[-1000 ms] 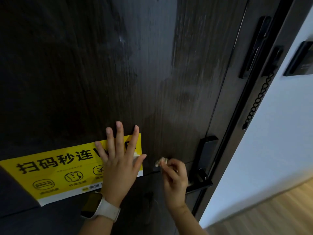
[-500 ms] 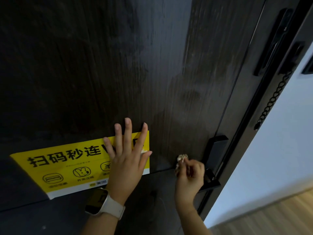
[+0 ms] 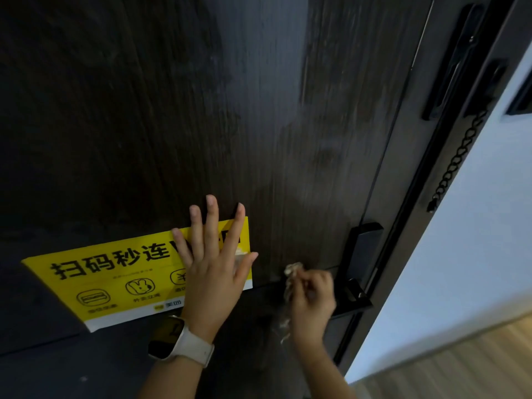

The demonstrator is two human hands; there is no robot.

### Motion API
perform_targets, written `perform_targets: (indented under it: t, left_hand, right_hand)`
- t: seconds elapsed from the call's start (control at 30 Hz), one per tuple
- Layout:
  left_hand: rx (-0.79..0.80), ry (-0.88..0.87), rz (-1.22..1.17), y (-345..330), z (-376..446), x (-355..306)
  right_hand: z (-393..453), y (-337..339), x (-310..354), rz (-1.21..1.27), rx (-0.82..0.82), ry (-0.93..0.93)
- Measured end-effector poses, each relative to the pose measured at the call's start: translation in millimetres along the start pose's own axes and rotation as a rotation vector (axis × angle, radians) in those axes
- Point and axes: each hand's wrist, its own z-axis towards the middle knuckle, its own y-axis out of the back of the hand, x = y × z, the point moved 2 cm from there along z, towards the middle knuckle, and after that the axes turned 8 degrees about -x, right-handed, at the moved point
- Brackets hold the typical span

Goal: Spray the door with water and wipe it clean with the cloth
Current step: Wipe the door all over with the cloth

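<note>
Here the right hand grips a vertically bunched cloth.

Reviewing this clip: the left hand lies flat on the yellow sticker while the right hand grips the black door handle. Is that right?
Not quite. In the head view the right hand is not on the black door handle; it pinches a small crumpled pale wad, apparently the cloth, against the door just left of the handle. The left hand does lie flat on the yellow sticker.
</note>
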Motion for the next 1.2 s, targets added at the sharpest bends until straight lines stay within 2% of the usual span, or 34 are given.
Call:
perform_targets:
  t: [0.1,0.27,0.47,0.53,0.6,0.67,0.8,0.93,1.0,1.07,1.2]
  left_hand:
    - [-0.025,0.044,-0.078,12,4,-19]
    - [-0.091,-0.163,-0.108,10,44,-67]
    - [-0.037,-0.147,0.053,-16,71,-88]
    - [-0.065,-0.159,0.067,-19,70,-86]
    - [-0.072,-0.167,0.072,-19,69,-86]
    - [-0.074,-0.168,0.074,-18,69,-85]
    - [-0.068,-0.168,0.076,-15,68,-84]
    - [-0.056,-0.168,0.079,-15,69,-86]
    - [-0.061,-0.17,0.079,-16,69,-86]
    - [-0.077,-0.168,0.073,-16,69,-86]
    - [-0.094,-0.164,0.067,-17,69,-85]
  right_hand:
    - [57,33,19,0.008,-0.118,0.065]
    - [129,61,44,0.098,-0.259,0.076]
    - [133,39,38,0.129,-0.229,0.131]
    - [121,32,27,0.039,-0.166,0.261]
    - [102,27,16,-0.075,-0.026,0.421]
    - [92,24,13,-0.108,0.05,0.495]
    - [132,28,49,-0.062,-0.098,0.527]
    - [202,24,122,0.013,-0.17,0.699]
    - [218,20,137,0.02,-0.188,0.767]
    - [211,21,120,-0.021,-0.156,0.819]
    - [168,41,39,-0.14,0.029,0.812]
